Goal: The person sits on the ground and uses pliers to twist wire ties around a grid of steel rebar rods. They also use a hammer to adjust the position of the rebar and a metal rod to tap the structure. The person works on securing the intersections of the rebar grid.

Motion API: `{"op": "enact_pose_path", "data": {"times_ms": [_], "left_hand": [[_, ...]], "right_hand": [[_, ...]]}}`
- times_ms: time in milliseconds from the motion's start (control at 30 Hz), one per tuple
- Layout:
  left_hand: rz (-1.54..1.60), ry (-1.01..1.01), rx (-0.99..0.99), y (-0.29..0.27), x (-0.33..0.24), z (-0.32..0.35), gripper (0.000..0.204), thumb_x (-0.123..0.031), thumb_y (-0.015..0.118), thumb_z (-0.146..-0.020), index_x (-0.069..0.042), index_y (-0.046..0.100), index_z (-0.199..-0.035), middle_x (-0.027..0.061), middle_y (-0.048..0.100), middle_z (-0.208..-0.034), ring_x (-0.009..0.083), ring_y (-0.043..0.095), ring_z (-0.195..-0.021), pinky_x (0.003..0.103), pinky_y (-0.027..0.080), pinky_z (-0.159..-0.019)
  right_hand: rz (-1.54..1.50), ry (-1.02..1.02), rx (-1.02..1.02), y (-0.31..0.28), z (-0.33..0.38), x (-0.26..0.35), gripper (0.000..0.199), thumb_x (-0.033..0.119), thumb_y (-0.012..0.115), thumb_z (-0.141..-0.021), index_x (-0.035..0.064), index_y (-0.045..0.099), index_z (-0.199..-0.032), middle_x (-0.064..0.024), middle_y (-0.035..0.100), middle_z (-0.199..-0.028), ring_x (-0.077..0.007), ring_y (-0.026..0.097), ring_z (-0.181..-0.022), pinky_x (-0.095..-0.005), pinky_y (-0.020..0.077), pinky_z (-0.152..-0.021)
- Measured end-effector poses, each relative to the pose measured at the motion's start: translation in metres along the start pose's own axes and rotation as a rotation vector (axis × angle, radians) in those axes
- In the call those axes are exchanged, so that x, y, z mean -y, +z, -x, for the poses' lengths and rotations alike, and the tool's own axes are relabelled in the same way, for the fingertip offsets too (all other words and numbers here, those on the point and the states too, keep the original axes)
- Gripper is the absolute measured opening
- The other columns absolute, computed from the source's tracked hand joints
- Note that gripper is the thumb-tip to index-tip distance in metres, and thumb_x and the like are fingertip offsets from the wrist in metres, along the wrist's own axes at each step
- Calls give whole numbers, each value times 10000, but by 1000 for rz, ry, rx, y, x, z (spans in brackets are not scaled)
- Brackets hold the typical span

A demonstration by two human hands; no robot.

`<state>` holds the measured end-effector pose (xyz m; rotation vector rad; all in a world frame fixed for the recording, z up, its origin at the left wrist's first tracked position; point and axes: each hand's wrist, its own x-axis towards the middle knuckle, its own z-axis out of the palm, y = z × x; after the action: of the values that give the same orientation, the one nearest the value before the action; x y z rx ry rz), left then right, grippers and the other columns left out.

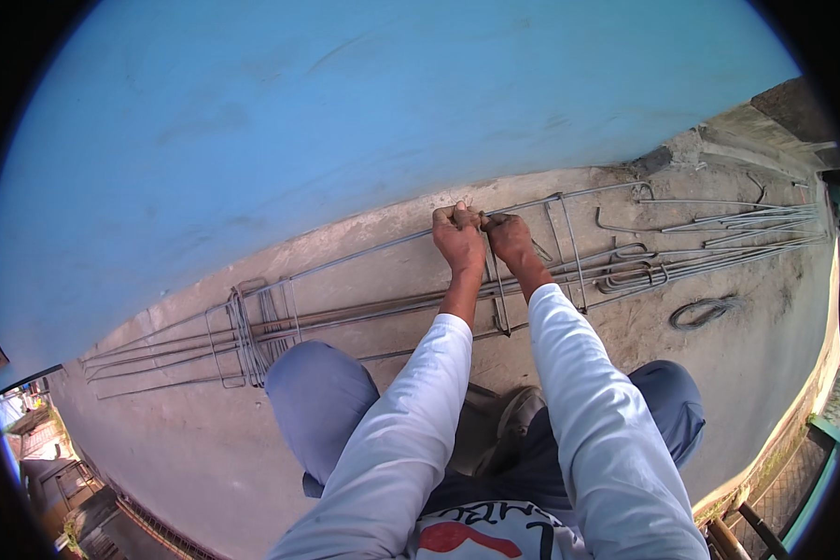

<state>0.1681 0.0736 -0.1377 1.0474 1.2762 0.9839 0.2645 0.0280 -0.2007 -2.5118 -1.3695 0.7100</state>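
Observation:
My left hand [458, 241] and my right hand [513, 245] are close together at the far long bar of a rebar cage [364, 248]. Both have their fingers closed where a square stirrup [499, 297] meets that bar. Whatever is pinched between the fingertips is too small and hidden to make out. Just right of my right hand, a thin bent piece of steel [543, 252] shows. Another stirrup [572, 245] stands upright around the bars farther right. Several stirrups [243, 327] are bunched near the cage's left end.
A blue wall [392, 93] rises directly behind the cage. Loose hooked bars [747, 224] lie on the concrete floor [756, 345] at the right, with a coil of wire [705, 312] nearer. My knees [319, 392] are bent close to the cage's near side.

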Motion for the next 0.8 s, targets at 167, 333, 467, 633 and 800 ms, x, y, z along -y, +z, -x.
{"op": "enact_pose_path", "data": {"times_ms": [167, 333, 467, 633, 800], "left_hand": [[570, -317, -299, 19, 28, 4, 154, -88, 574, -1029, 31, 555, -934, 129, 668, -857, 200, 662, -714, 337, 569, -648], [779, -610, -419, 25, 59, -1, 140, -57, 570, -995, 49, 625, -921, 108, 661, -865, 200, 636, -697, 331, 523, -655], [-209, -582, -49, 40, 88, -11, 330, -220, 522, -1022, -2, 749, -923, 152, 739, -887, 285, 721, -823, 398, 563, -736], [-212, -553, -164, 28, 154, -23, 385, -301, 524, -1022, -33, 773, -903, 170, 754, -909, 315, 737, -841, 433, 576, -776], [-822, -137, 139, 46, 140, -35, 259, -254, 642, -943, -29, 769, -921, 172, 751, -910, 309, 736, -831, 430, 571, -768]], "right_hand": [[88, -118, -49, -5, -12, -4, 401, 402, 488, -1035, 103, 740, -1127, -181, 721, -1135, -374, 681, -1068, -440, 527, -952], [-351, 122, 37, -19, -8, 6, 360, 352, 608, -976, 27, 752, -1035, -251, 728, -959, -408, 700, -928, -447, 523, -834], [-438, 40, 20, -36, -2, -1, 404, 326, 598, -1001, -50, 744, -1023, -225, 729, -846, -290, 672, -755, -451, 496, -724], [-268, -8, 14, -26, 23, 34, 501, 413, 542, -1017, -43, 725, -914, -228, 700, -781, -343, 658, -726, -458, 476, -697], [2, -62, -69, -25, -11, -3, 502, 420, 536, -1014, -35, 727, -920, -222, 714, -806, -392, 689, -767, -498, 497, -720]]}}
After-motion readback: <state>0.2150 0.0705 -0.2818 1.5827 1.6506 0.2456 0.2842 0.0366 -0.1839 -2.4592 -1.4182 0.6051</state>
